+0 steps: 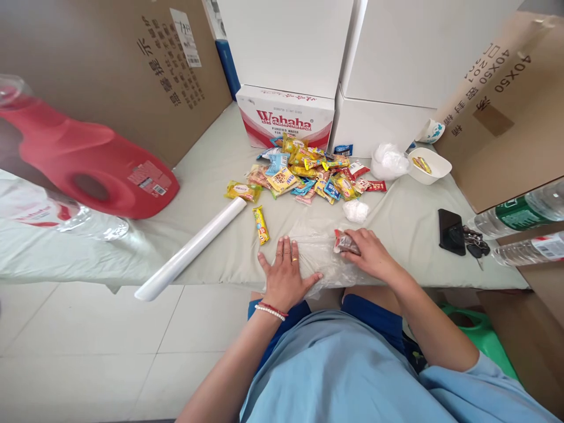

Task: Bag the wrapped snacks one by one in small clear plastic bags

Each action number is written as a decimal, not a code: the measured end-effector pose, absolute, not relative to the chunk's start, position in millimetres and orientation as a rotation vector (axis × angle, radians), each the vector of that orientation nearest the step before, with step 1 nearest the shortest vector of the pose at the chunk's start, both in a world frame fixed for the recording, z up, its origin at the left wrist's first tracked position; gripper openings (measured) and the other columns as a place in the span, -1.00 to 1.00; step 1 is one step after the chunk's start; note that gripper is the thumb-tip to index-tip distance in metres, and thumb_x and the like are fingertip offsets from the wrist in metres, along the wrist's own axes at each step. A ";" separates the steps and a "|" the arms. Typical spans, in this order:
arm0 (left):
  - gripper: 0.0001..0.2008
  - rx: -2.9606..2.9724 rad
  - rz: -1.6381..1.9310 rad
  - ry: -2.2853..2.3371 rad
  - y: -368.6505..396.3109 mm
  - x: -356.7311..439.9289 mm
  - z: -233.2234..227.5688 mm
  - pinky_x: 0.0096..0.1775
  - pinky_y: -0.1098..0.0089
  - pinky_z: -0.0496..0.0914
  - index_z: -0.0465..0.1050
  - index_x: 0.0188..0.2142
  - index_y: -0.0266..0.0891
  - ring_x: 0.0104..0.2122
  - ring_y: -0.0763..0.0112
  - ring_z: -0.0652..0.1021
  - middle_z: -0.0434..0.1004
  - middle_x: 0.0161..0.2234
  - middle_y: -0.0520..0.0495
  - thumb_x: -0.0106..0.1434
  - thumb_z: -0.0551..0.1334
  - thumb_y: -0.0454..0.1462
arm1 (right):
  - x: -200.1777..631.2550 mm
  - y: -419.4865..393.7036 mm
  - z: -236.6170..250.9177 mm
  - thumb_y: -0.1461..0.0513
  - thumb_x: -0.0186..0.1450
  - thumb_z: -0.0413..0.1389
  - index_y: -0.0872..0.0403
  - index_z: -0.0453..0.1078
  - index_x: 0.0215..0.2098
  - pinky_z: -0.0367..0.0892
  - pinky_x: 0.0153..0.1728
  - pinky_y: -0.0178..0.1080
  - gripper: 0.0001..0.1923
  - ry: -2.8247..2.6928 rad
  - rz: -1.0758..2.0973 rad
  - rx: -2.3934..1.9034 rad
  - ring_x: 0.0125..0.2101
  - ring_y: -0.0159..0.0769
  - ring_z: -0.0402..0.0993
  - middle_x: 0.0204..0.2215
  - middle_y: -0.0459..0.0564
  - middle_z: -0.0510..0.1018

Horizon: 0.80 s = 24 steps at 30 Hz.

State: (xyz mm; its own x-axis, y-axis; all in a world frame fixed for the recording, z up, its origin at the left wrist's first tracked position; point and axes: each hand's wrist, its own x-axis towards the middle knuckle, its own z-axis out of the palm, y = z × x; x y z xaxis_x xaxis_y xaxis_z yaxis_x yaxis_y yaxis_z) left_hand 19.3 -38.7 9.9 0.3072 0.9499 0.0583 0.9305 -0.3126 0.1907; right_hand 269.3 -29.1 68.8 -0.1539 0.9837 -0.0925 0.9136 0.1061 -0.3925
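Note:
My left hand (285, 276) lies flat with its fingers spread on a sheet of clear plastic film (324, 247) at the table's near edge. On the film's right side, my right hand (369, 251) is closed around a small packaged snack (346, 242) with a red end and a brown body. A yellow snack bar (260, 225) lies just beyond my left fingertips. Farther back is a heap of wrapped snacks (308, 170) in yellow, blue and red. A crumpled white plastic wad (356, 210) sits between that heap and my right hand.
A white film roll (194, 247) overhangs the table edge at left, near a large red bottle (97, 158). Behind the heap stands a Wahaha carton (286, 120). To the right are a white bowl (436, 167), a black phone (451, 231), keys (474, 242) and water bottles (524, 214).

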 end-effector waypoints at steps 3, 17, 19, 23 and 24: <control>-0.01 2.406 0.236 1.848 -45.3 25.7 7.8 0.24 -0.55 -0.31 0.02 0.45 -0.43 0.45 -0.29 0.00 -0.12 0.46 -0.55 0.31 0.08 0.27 | 267.3 -28.0 85.5 0.04 0.37 0.18 0.07 0.29 0.27 0.29 0.10 -0.04 -0.44 -2.010 0.549 -1.840 0.08 0.01 0.38 0.03 0.17 0.45; -0.02 2.363 0.190 1.933 -56.4 33.2 1.8 0.22 -0.57 -0.31 0.05 0.43 -0.50 0.46 -0.30 -0.07 -0.18 0.46 -0.63 0.33 0.09 0.23 | 181.1 -24.4 89.3 0.03 0.41 0.15 0.10 0.28 0.27 0.33 -0.02 0.05 -0.45 -2.263 0.282 -1.876 -0.03 0.10 0.32 -0.04 0.25 0.44; -0.03 2.362 0.193 1.917 -55.7 33.5 1.9 0.21 -0.58 -0.31 0.05 0.42 -0.52 0.45 -0.33 -0.05 -0.18 0.46 -0.63 0.32 0.11 0.21 | 186.6 -34.4 70.5 0.05 0.38 0.19 0.09 0.29 0.26 0.30 0.03 0.08 -0.45 -2.328 0.258 -1.914 0.00 0.10 0.31 -0.03 0.27 0.45; -0.03 2.341 0.189 1.806 -55.4 22.2 9.3 0.22 -0.59 -0.25 0.02 0.44 -0.46 0.45 -0.35 -0.04 -0.18 0.47 -0.57 0.29 0.18 0.17 | 204.6 -42.6 40.1 0.04 0.37 0.21 0.06 0.20 0.36 0.00 0.28 0.30 -0.33 -2.410 0.302 -1.801 0.25 0.16 0.16 0.20 0.30 0.37; -0.02 2.349 0.198 1.747 -56.0 15.0 13.2 0.23 -0.57 -0.21 -0.01 0.45 -0.43 0.46 -0.33 -0.06 -0.19 0.48 -0.53 0.28 0.20 0.16 | 210.5 -43.1 38.8 0.01 0.37 0.21 0.06 0.16 0.39 -0.07 0.31 0.34 -0.28 -2.420 0.348 -1.760 0.32 0.18 0.09 0.27 0.30 0.31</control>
State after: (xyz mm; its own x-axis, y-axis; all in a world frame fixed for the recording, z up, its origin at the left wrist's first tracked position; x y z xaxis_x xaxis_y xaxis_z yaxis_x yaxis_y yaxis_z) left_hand 15.0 -56.0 13.2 0.2897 0.9570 -0.0159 0.9292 -0.2772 0.2445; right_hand 210.5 -43.1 38.8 -0.3116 0.9497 -0.0307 0.9199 0.2934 -0.2602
